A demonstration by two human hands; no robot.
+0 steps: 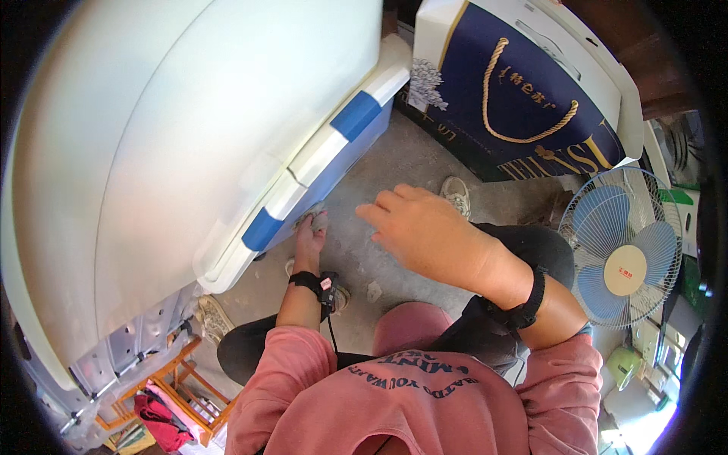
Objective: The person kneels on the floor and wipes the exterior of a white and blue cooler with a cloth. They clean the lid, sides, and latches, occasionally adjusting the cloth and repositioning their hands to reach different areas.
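My left hand (311, 234) is low beside a plastic storage box. It holds a crumpled greyish cloth (316, 211) against the box's blue side wall (341, 182). The box has a white lid rim (284, 196) with two blue latches, the upper latch (356, 116) and the lower latch (263, 230). My right hand (406, 219) hovers over the concrete floor to the right of the box. Its fingers are loosely bent and apart, with nothing seen in them. Black straps circle both wrists.
A navy and white carton (472, 74) with a rope handle stands beyond the box. On the right is a blue-bladed fan (625, 270). A pink round seat (410, 327) is between my knees. At lower left is a wooden rack (182, 381) with cloths.
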